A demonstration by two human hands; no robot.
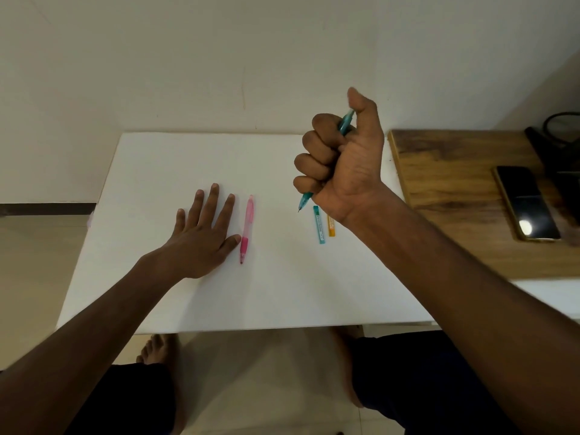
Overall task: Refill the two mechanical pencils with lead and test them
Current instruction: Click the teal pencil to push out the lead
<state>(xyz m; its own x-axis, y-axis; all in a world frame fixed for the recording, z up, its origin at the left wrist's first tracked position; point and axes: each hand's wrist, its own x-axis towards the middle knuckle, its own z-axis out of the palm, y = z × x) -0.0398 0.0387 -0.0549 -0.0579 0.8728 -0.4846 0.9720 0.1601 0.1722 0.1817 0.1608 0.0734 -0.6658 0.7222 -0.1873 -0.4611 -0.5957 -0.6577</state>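
White table [194,302], blue pencil [304,202] within right fingers [314,152]

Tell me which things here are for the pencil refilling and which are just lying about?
For the job: blue pencil in the right hand; pink pencil beside the left hand; teal lead tube; orange lead tube.

Lying about: phone; black cable.

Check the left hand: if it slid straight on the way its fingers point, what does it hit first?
Probably nothing. The left hand lies flat on the white board, fingers pointing toward the far edge, and that stretch looks bare up to the wall. The pink pencil lies beside the thumb, off that line.
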